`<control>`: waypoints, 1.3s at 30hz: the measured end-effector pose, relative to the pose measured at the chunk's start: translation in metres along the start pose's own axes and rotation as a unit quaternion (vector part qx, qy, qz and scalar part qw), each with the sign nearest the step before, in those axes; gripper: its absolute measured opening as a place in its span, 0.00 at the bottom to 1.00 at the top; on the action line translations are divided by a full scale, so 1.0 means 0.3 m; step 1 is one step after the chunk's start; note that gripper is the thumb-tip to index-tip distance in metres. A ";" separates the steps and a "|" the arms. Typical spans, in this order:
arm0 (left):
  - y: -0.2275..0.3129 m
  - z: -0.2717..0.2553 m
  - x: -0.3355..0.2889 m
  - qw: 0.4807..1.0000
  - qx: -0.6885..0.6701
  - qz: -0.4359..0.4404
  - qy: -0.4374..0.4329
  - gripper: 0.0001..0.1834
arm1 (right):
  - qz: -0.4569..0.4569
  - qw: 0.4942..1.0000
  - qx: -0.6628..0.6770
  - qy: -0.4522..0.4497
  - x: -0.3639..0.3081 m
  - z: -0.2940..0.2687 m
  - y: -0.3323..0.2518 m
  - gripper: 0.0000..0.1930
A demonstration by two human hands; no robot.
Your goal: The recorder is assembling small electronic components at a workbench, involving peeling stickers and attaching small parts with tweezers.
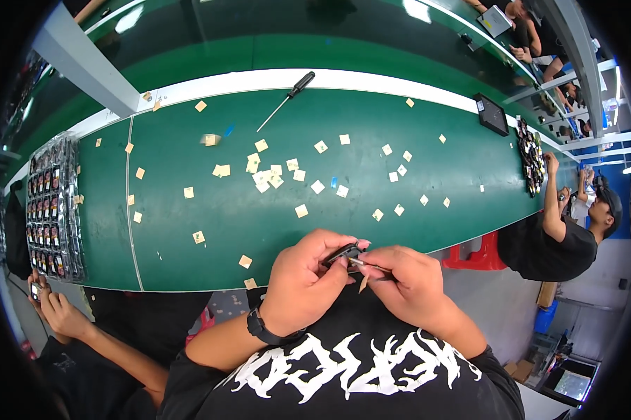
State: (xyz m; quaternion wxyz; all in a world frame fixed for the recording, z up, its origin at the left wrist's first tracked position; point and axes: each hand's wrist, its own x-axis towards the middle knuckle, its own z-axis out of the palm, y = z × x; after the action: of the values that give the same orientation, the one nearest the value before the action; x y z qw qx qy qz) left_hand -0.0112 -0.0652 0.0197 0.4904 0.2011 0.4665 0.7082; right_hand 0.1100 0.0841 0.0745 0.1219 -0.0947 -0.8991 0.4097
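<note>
In the head view, the person's left hand (303, 278) grasps a small dark device (338, 256) between thumb and fingers, held up over the near edge of the green desk (462, 189). The right hand (415, 280) pinches a slim metal-tipped tool (358, 262) pointed at the device; whether its tip touches cannot be told. A small tan slip (363, 283) hangs below the right hand's fingers. Both hands hide part of the desk's near edge. Beyond them, many small pale squares (301, 211) lie scattered, the densest cluster left of the desk's middle, with a blue scrap (229, 131) among the outlying ones. A black-handled screwdriver (300, 85) lies slantwise near the far white rim, its shaft toward the person. At the far right are a black tray (492, 115) and, near it, a heap of small dark pieces (530, 157); a co-worker in a black shirt (550, 245) sits there beside a red stool (478, 253). At the left end rests a clear compartment tray (46, 203) filled with dark parts, and a grey post (84, 63) blocks part of the background behind it.
</note>
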 end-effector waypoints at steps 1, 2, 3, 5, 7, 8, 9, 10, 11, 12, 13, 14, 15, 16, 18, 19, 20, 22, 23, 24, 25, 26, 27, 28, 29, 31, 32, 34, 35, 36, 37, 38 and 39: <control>-0.012 0.009 0.006 1.000 -0.021 0.008 0.008 0.14 | -0.004 1.000 0.001 0.010 0.002 0.002 0.007 0.15; -0.017 0.014 0.011 0.999 -0.042 0.015 0.016 0.13 | -0.008 1.000 0.002 0.021 0.004 0.003 0.012 0.15; -0.011 0.015 0.015 0.999 -0.040 0.013 0.015 0.13 | -0.007 1.000 0.004 0.023 0.008 0.000 0.017 0.15; 0.001 0.016 0.018 1.000 0.003 0.003 -0.018 0.16 | -0.026 0.999 -0.011 0.032 0.013 -0.007 0.024 0.15; -0.002 0.020 0.020 0.999 0.037 0.009 -0.026 0.17 | -0.019 0.999 -0.009 0.038 0.011 -0.008 0.032 0.15; -0.004 0.022 0.021 0.997 0.068 0.018 -0.033 0.17 | -0.015 0.999 -0.011 0.043 0.009 -0.008 0.035 0.15; -0.007 0.024 0.020 0.997 0.069 0.016 -0.033 0.17 | -0.014 0.999 -0.009 0.044 0.007 -0.006 0.035 0.15; -0.012 0.027 0.020 0.997 0.071 0.022 -0.032 0.18 | 0.019 0.999 0.015 0.045 0.004 -0.004 0.032 0.14; -0.015 0.028 0.019 0.997 0.072 0.027 -0.031 0.19 | 0.052 0.997 0.038 0.045 0.003 -0.002 0.028 0.12; -0.017 0.027 0.019 0.997 0.072 0.025 -0.031 0.19 | 0.053 0.997 0.039 0.046 0.004 0.001 0.024 0.12; -0.019 0.027 0.017 0.996 0.084 0.029 -0.029 0.19 | 0.094 0.993 0.059 0.039 0.007 0.002 0.018 0.10; -0.021 0.027 0.016 0.994 0.096 0.033 -0.026 0.20 | 0.134 0.987 0.079 0.032 0.008 0.001 0.015 0.08; -0.027 0.023 0.013 0.995 0.096 0.033 -0.025 0.20 | 0.135 0.987 0.079 0.030 0.011 -0.002 0.015 0.08; -0.039 0.018 0.010 0.995 0.081 0.042 -0.026 0.20 | 0.160 0.983 0.086 0.021 0.015 -0.006 0.017 0.07; -0.044 0.019 0.005 0.996 0.066 0.052 -0.024 0.21 | 0.186 0.978 0.093 0.009 0.012 0.005 0.028 0.05; -0.038 0.023 0.005 0.997 0.056 0.052 -0.015 0.22 | 0.202 0.965 0.161 0.042 0.005 0.026 0.047 0.05; -0.035 0.025 0.006 0.998 0.047 0.052 -0.006 0.23 | 0.218 0.946 0.229 0.076 0.001 0.040 0.056 0.05; -0.037 0.002 0.004 0.997 0.053 0.042 -0.020 0.22 | 0.273 0.914 0.289 0.075 0.023 0.037 0.055 0.07; -0.038 -0.012 0.003 0.997 0.059 0.033 -0.035 0.22 | 0.326 0.876 0.347 0.074 0.036 0.034 0.056 0.09; -0.036 -0.024 0.002 0.997 0.059 0.033 -0.034 0.22 | 0.326 0.876 0.347 0.074 0.038 0.038 0.076 0.09; -0.035 -0.035 -0.002 0.997 0.058 0.010 -0.051 0.21 | 0.327 0.869 0.368 0.046 0.034 0.045 0.106 0.11; -0.035 -0.041 -0.003 0.996 0.057 -0.014 -0.067 0.20 | 0.328 0.861 0.388 0.019 0.036 0.050 0.121 0.13; -0.040 -0.043 -0.002 0.996 0.057 -0.013 -0.066 0.20 | 0.328 0.861 0.388 0.017 0.041 0.049 0.119 0.13; -0.047 -0.045 -0.001 0.997 0.014 -0.031 -0.074 0.20 | 0.356 0.839 0.412 0.004 0.051 0.048 0.106 0.13; -0.050 -0.047 -0.001 0.995 -0.029 -0.047 -0.082 0.20 | 0.383 0.815 0.434 -0.010 0.056 0.049 0.099 0.14; -0.042 -0.055 0.004 0.993 -0.059 -0.062 -0.076 0.20 | 0.378 0.829 0.412 -0.013 0.050 0.063 0.114 0.13; -0.036 -0.058 0.009 0.991 -0.088 -0.076 -0.070 0.19 | 0.373 0.843 0.388 -0.015 0.045 0.068 0.118 0.12; -0.014 -0.062 0.017 0.988 -0.115 -0.094 -0.050 0.19 | 0.334 0.876 0.347 0.008 0.033 0.075 0.110 0.11; -0.006 -0.066 0.020 0.983 -0.142 -0.111 -0.029 0.19 | 0.293 0.906 0.304 0.031 0.026 0.080 0.106 0.10; -0.007 -0.066 0.023 0.984 -0.141 -0.109 -0.028 0.19 | 0.291 0.907 0.305 0.029 0.012 0.072 0.099 0.10; -0.009 -0.061 0.023 0.981 -0.163 -0.104 0.000 0.19 | 0.177 0.968 0.175 0.045 -0.007 0.051 0.087 0.12; -0.011 -0.057 0.023 0.977 -0.185 -0.100 0.027 0.19 | 0.057 0.996 0.039 0.060 -0.018 0.042 0.078 0.15; -0.015 -0.056 0.021 0.977 -0.185 -0.097 0.029 0.19 | 0.054 0.996 0.040 0.057 -0.020 0.049 0.076 0.15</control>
State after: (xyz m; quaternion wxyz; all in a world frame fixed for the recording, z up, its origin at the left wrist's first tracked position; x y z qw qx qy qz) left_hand -0.0243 -0.0669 0.0066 0.5716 0.0400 0.3585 0.7370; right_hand 0.1129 0.0867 0.0469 0.1546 -0.1616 -0.8672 0.4449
